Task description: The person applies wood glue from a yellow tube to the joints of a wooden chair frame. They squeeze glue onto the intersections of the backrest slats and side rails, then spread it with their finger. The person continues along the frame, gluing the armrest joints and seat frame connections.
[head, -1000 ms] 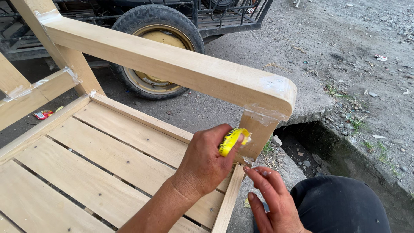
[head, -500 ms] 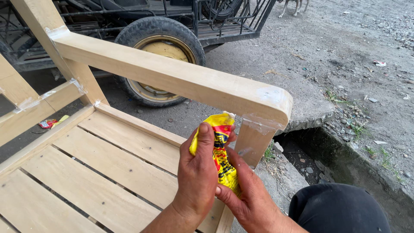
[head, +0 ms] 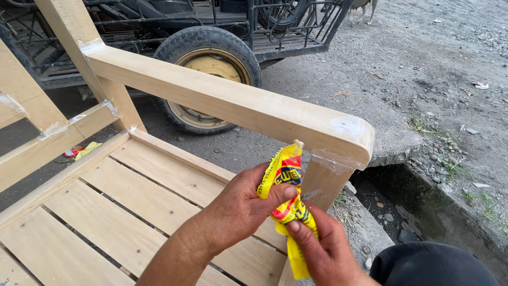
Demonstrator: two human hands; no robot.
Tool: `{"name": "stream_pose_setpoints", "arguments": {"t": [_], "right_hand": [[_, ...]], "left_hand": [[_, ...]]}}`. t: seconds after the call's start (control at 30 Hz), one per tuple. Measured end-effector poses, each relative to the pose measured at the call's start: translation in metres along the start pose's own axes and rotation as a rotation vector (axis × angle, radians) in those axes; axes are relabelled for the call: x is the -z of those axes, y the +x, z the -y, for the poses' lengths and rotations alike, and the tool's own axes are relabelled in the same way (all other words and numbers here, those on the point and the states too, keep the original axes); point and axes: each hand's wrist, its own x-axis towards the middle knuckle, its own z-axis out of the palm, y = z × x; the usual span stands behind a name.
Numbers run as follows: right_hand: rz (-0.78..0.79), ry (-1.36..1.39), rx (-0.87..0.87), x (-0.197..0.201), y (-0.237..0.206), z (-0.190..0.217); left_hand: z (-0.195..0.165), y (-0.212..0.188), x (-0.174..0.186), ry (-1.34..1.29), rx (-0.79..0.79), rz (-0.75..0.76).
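Both hands hold a yellow plastic pouch with red and blue print, in front of a bare wooden chair frame. My left hand pinches the pouch's upper part between thumb and fingers. My right hand grips its lower part from below. The pouch stands upright next to the chair's front post, under the rounded end of the armrest. Pale filler patches show on the armrest end and at the joints.
The chair's slatted wooden seat fills the lower left. Behind stands a vehicle with a metal frame and a tyre with a yellow rim. Gravel ground and a ditch edge lie to the right. My dark-clothed knee is at the bottom right.
A second ago my left hand held the crumpled pouch alone by the post while my right hand was open below. Now both hands grip the pouch, stretched upright.
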Motion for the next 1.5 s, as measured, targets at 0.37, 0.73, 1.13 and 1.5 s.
{"name": "stream_pose_setpoints", "arguments": {"t": [0.37, 0.73, 1.13, 1.5], "right_hand": [[0.242, 0.082, -0.160, 0.005, 0.020, 0.039], [0.096, 0.267, -0.244, -0.016, 0.042, 0.047], [0.037, 0.312, -0.285, -0.031, 0.067, -0.023], [0.000, -0.079, -0.008, -0.021, 0.070, -0.011]], "left_hand": [[-0.010, 0.003, 0.002, 0.296, -0.195, -0.295], [-0.013, 0.006, -0.001, 0.659, -0.335, -0.146], [0.010, 0.010, 0.004, 0.169, -0.021, 0.028], [0.019, 0.025, -0.017, 0.646, -0.414, -0.349]]}}
